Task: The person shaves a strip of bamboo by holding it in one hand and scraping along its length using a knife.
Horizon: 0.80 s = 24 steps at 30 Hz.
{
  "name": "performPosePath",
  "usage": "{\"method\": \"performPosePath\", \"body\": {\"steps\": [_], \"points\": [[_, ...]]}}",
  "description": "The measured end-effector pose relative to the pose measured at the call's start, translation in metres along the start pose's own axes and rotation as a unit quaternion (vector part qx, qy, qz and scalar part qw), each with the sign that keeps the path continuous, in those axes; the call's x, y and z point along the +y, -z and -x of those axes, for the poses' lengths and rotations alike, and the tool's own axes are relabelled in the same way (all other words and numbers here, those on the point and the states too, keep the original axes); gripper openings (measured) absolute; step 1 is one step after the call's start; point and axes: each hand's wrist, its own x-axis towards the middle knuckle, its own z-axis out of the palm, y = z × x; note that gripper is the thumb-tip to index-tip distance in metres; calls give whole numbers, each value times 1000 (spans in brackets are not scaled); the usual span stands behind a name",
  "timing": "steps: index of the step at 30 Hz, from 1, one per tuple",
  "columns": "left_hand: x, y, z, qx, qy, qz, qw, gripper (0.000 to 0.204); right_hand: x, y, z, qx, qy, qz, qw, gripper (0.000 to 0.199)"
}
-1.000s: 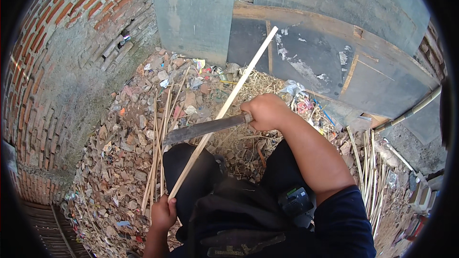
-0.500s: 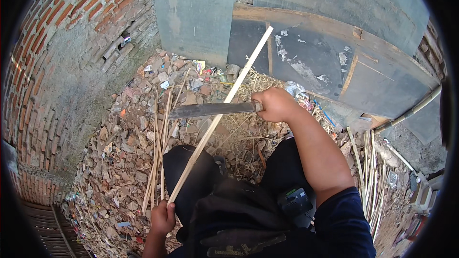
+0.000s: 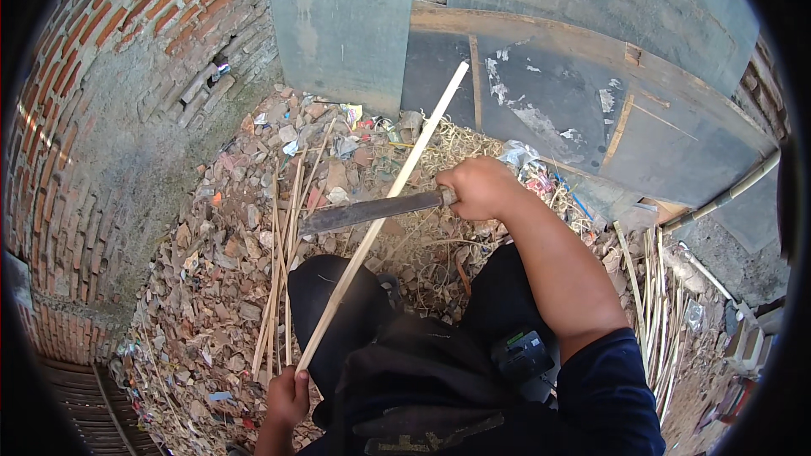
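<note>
My left hand is closed round the lower end of a long, pale bamboo strip, low beside my left knee. The strip slants up and away to the right, its far end in the air before the dark panel. My right hand grips the handle of a machete, whose dark, broad blade points left. That blade lies across the strip at about its middle and hides a short piece of it. Whether the edge bites into the strip I cannot tell.
Several thin bamboo strips lie on the rubble at my left. More strips lie at the right. Curly shavings are heaped ahead, before the panels. A brick wall rises at the left.
My right hand has drawn slightly nearer and left, and the machete's blade has tilted, its tip lower. The strip's far end has dropped a little toward me.
</note>
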Motion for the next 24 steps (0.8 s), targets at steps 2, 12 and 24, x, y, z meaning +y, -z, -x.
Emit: {"method": "performPosePath", "body": {"steps": [2, 12, 24], "points": [[1, 2, 0, 10, -15, -7, 1000, 37, 19, -2, -2, 15, -36, -9, 999, 31], [-8, 3, -5, -7, -34, -3, 999, 36, 33, -8, 3, 114, -110, -92, 983, 32], [-14, 16, -8, -88, 43, 163, 982, 36, 66, -21, -4, 116, -201, -176, 957, 36]]}}
